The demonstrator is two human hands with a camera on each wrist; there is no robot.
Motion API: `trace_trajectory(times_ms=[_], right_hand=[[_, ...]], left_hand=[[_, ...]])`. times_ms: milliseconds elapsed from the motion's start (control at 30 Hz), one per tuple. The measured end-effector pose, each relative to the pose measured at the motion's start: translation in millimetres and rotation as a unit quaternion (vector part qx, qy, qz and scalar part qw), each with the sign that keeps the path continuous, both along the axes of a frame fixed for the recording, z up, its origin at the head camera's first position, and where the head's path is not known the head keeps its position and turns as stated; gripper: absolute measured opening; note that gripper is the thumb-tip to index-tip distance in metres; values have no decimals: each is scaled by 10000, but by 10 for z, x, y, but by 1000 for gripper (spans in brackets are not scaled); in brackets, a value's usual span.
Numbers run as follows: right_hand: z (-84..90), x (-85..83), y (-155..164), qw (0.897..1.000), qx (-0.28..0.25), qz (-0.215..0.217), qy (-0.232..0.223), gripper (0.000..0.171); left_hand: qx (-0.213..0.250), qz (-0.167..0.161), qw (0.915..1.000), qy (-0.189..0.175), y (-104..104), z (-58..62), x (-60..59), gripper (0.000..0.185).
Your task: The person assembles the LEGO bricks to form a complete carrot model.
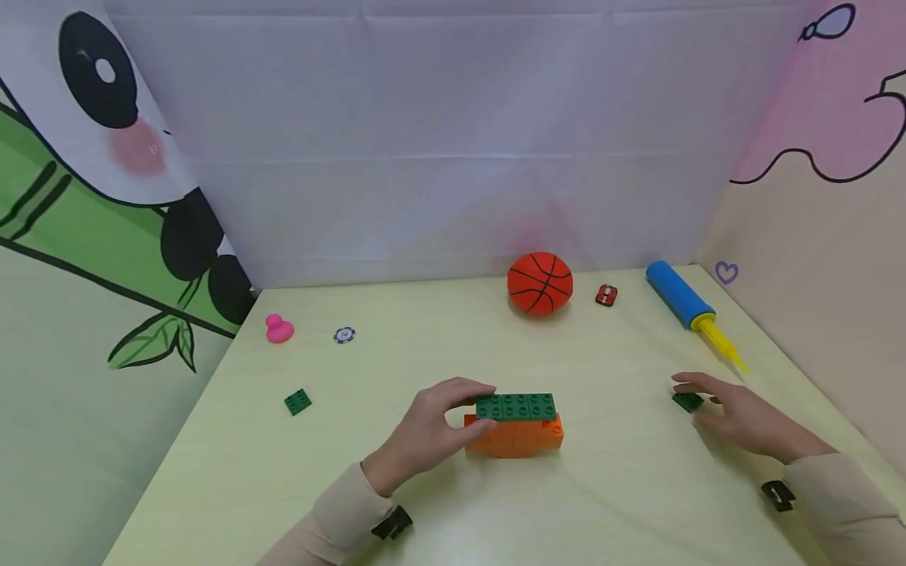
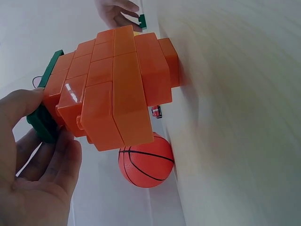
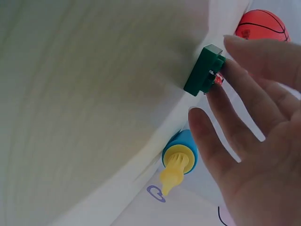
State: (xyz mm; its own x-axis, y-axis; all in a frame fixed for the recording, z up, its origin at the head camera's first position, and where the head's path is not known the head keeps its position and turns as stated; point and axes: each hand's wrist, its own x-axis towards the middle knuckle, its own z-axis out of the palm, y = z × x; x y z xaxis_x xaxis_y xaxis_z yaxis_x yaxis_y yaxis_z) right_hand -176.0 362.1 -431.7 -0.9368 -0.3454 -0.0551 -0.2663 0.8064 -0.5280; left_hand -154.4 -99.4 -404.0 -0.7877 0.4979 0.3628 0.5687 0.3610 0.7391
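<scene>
My left hand [image 1: 433, 424] holds a long green studded toy-brick plate [image 1: 516, 406] by its left end, fingers behind and thumb in front. Under that plate is a stack of orange toy bricks [image 1: 513, 439]; in the left wrist view the orange stack [image 2: 101, 89] narrows in steps. On the right side of the table, my right hand [image 1: 743, 417] has a small green toy brick [image 1: 687, 402] between thumb and fingertips. In the right wrist view that green brick [image 3: 204, 70] has its studs toward the fingers and appears slightly off the table.
Another small green brick [image 1: 298, 402] lies at left, with a pink duck [image 1: 279, 328] and a poker chip [image 1: 344, 336] behind it. A red basketball [image 1: 540, 283], a little red toy car [image 1: 606, 295] and a blue-and-yellow pump [image 1: 679, 295] stand toward the back, before the cloth wall [image 1: 439, 157].
</scene>
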Motion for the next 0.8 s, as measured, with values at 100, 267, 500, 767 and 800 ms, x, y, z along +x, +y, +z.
trace_trajectory(times_ms=[100,267,500,767,800], right_hand=[[-36,-17,5,9998,129,-62,123,56],[-77,-33,14,9991,314,-212,174,57],[-75,3,73,9969,585,-502,-169,75],[-89,11,167,9958,538,-734,63,75],[-89,14,169,9957,530,-756,68,75]], left_hand=[[-5,24,10000,-22,0,1,-1,40],[-48,51,10000,-27,3,-13,-6,40],[-30,38,10000,-19,7,-32,-10,40],[-127,80,9999,-7,-3,-1,-7,40],[-140,92,9999,-15,-3,1,-7,40]])
